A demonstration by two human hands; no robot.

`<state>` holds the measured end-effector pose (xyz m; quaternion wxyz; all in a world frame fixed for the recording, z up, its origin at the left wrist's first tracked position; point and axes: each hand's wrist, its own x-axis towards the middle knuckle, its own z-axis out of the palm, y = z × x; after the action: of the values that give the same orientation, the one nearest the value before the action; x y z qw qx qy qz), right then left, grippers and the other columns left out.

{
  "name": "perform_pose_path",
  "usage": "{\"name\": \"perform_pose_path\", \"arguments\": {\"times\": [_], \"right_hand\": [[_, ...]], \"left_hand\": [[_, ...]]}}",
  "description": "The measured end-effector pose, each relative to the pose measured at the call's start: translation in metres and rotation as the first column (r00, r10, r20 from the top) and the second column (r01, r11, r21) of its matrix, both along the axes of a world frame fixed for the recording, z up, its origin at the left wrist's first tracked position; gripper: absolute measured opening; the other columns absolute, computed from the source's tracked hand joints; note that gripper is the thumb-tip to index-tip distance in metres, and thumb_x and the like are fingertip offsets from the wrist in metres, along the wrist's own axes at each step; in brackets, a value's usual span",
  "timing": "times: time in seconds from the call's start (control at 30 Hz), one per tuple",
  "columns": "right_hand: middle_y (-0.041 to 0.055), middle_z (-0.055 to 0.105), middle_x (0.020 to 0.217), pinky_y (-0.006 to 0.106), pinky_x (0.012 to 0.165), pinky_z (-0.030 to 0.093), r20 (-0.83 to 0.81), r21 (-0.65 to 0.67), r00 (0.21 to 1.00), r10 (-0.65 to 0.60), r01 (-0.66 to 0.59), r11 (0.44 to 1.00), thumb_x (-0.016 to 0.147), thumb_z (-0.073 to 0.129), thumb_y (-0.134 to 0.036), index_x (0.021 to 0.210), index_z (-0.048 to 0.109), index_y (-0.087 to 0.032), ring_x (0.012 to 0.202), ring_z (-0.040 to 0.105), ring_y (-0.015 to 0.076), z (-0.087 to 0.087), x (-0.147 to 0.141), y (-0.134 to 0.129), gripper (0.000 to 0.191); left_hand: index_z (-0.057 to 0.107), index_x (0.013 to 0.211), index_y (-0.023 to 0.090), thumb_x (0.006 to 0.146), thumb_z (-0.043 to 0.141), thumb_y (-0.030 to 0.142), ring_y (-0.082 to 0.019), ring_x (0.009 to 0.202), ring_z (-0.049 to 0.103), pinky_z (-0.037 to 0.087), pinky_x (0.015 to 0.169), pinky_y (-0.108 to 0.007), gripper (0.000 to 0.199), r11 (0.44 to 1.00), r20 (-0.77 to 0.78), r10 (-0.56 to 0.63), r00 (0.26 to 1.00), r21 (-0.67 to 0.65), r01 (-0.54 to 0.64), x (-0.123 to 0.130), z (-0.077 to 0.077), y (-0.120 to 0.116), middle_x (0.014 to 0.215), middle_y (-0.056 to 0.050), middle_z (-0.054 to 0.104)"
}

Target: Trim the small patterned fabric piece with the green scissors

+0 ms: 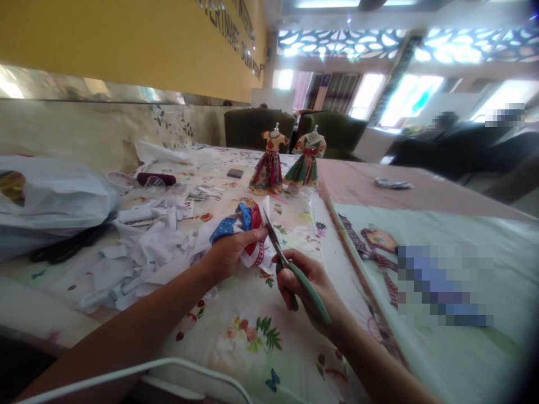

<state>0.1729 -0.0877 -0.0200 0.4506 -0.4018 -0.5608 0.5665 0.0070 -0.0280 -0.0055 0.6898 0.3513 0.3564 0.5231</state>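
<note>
My left hand [227, 252] is closed on a small bunched piece of fabric [229, 227], blue with white dots, red and white, with a patterned red trim. In my right hand [309, 280] are scissors [309, 292] with green handles. Their blades [274, 238] point up and to the left, at the white edge of the fabric near my left thumb. I cannot tell whether the blades touch the cloth. Behind my hands stand two headless doll figures in dresses, one with a yellow bodice [273, 143] and one with a green skirt [309, 168].
White fabric scraps [155, 241] lie heaped on the left of the flowered tablecloth [240, 359], beside a white plastic bag [50, 196]. A maroon roll [155, 179] rests behind them. Patterned cloth pieces [379, 238] lie on the right. A white cable [168, 362] crosses the near edge.
</note>
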Motion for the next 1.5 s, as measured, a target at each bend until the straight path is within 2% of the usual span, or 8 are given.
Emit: {"name": "perform_pose_path", "arguments": {"times": [0.17, 0.4, 0.77, 1.13, 1.5], "right_hand": [[-0.0086, 0.047, 0.053, 0.021, 0.039, 0.037, -0.007, 0.003, 1.0, 0.0, 0.0, 1.0, 0.078, 0.074, -0.061, 0.09, 0.056, -0.02, 0.04, 0.041, 0.0084, 0.0, 0.0005, -0.0008, 0.047], [-0.0095, 0.046, 0.052, 0.02, 0.038, 0.035, -0.034, -0.012, 0.999, -0.002, 0.001, 1.0, 0.077, 0.075, -0.061, 0.092, 0.057, -0.019, 0.038, 0.04, 0.008, -0.0027, -0.0004, -0.0001, 0.047], [-0.0096, 0.047, 0.05, 0.019, 0.037, 0.033, -0.021, -0.002, 1.0, -0.011, 0.011, 1.0, 0.078, 0.075, -0.059, 0.09, 0.056, -0.019, 0.037, 0.041, 0.0071, 0.0005, -0.0009, -0.0013, 0.046], [-0.0102, 0.047, 0.052, 0.018, 0.034, 0.03, -0.027, -0.035, 0.999, -0.029, 0.028, 0.999, 0.075, 0.077, -0.058, 0.089, 0.057, -0.019, 0.034, 0.04, 0.0058, 0.0006, -0.0019, -0.0019, 0.046], [-0.0087, 0.05, 0.055, 0.017, 0.037, 0.034, -0.05, -0.035, 0.998, -0.036, 0.035, 0.999, 0.07, 0.08, -0.061, 0.09, 0.059, -0.018, 0.038, 0.042, 0.0053, -0.0016, -0.0017, 0.0003, 0.052]], "left_hand": [[0.077, 0.086, 0.012, 0.066, 0.084, 0.024, -0.021, 0.071, 0.073, 0.059, 0.07, -0.03, 0.023, 1.0, -0.023, -0.024, 0.999, 0.004, 0.025, -0.0008, 0.0014, 0.0001, 0.083, -0.008, 0.079], [0.077, 0.084, 0.015, 0.065, 0.085, 0.024, -0.027, 0.084, 0.076, 0.058, 0.068, -0.03, 0.023, 1.0, -0.027, -0.018, 0.999, 0.006, 0.018, -0.0007, 0.0043, -0.0016, 0.081, -0.008, 0.078], [0.078, 0.087, 0.014, 0.065, 0.085, 0.022, -0.022, 0.074, 0.074, 0.058, 0.068, -0.028, 0.025, 0.999, -0.002, -0.033, 0.999, 0.025, 0.033, -0.0014, 0.0031, -0.0009, 0.081, -0.007, 0.078], [0.077, 0.084, 0.014, 0.063, 0.085, 0.023, -0.022, 0.072, 0.074, 0.056, 0.066, -0.028, 0.025, 0.999, -0.007, -0.029, 1.0, 0.041, 0.029, -0.0017, 0.0039, -0.0005, 0.079, -0.006, 0.078], [0.075, 0.085, 0.014, 0.065, 0.082, 0.02, -0.018, 0.065, 0.071, 0.056, 0.064, -0.026, 0.022, 0.998, -0.024, -0.049, 0.998, 0.046, 0.05, -0.0019, 0.0037, 0.0002, 0.076, -0.004, 0.077]]}}
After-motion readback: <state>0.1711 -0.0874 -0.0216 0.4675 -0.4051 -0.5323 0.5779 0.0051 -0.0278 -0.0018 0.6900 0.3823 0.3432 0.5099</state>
